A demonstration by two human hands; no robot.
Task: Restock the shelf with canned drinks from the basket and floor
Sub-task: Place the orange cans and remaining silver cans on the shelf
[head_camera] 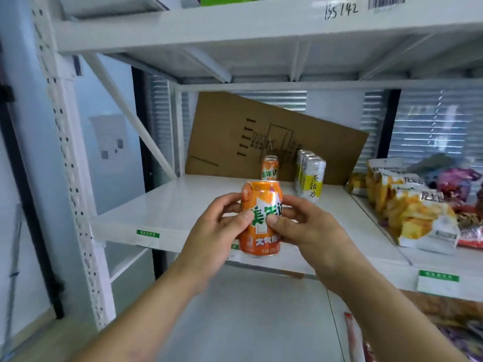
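Both hands, left and right, fingers clamped round upright orange can, frame centre, held above white shelf's front edge. Behind: second orange can, just beside silver cans. Cardboard leaning at back. Snack bags right.

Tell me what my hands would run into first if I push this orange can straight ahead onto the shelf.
Probably the other orange can standing at the back, just before the cardboard sheet. The shelf surface between looks free. Both the left hand and right hand grip the held can; depth is uncertain.
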